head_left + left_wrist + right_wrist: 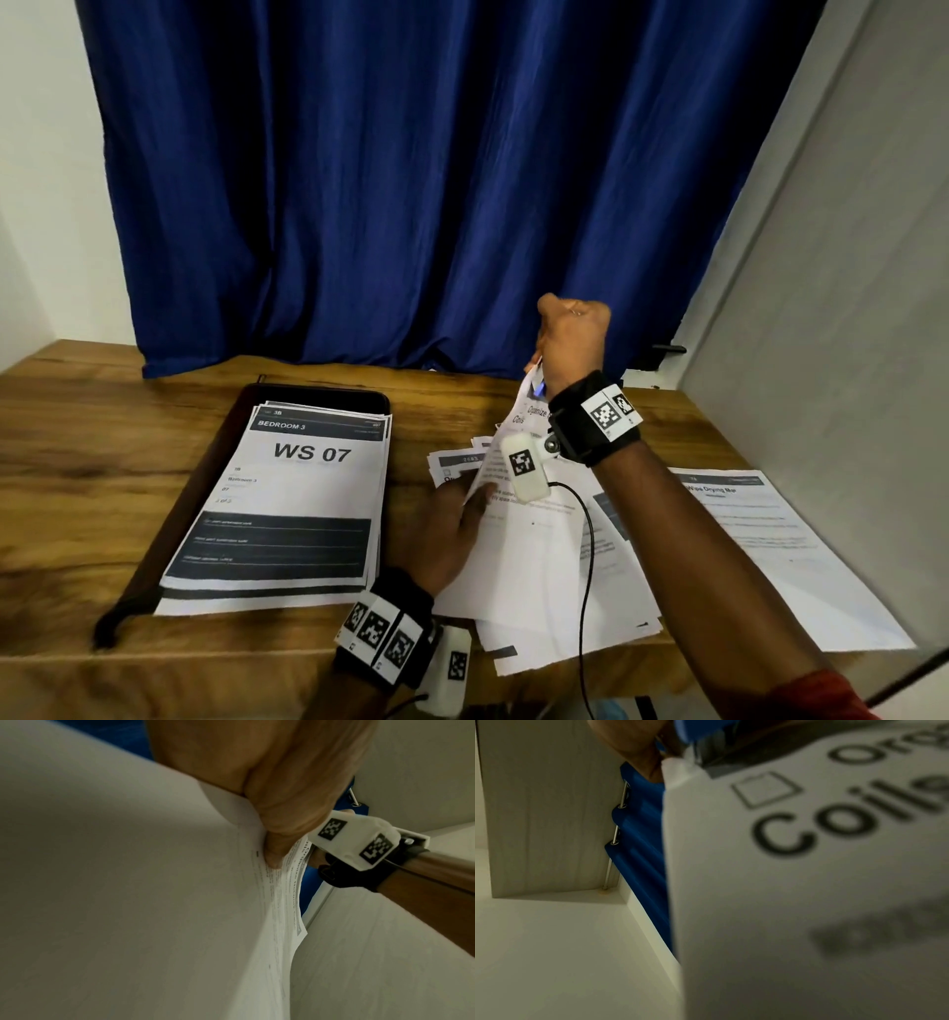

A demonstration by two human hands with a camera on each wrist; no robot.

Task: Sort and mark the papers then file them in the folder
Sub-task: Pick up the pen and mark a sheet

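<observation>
- Papers: one sheet [518, 426] hangs lifted from its top edge, pinched in the curled fingers of the right hand [570, 334], which is raised above the loose pile [554, 555] on the wooden desk [102, 437].
- A blue object, perhaps a pen or marker, shows in that same fist beside the paper edge; what it is cannot be told for certain.
- The left hand [452, 534] lies on the loose pile, just below the raised sheet. The left wrist view shows fingers [282, 817] curled against a paper fold, so it seems to pinch or part the sheets, but whose fingers these are is not certain.
- Left of the left hand's fingers, a neat stack [287, 503] sits on the open dark folder [205, 462]. One more sheet [770, 534] lies to the right of the right forearm.
- Risks, as I judge them: holding by one corner while the lower hand pins the pile could crease or tear the sheet; the sheet below could be dragged along with it; pen and paper in one fist could smear or drop; the pile overhangs the desk's near edge and could slide off.
- Readable writing: the filed stack says "BEDROOM 3", "WS 07", "3B". The lifted sheet shows "Organize" cut short and "Coil…" beside an empty checkbox. The rightmost sheet's heading is blurred, perhaps "Wipe Drying Mat".
</observation>
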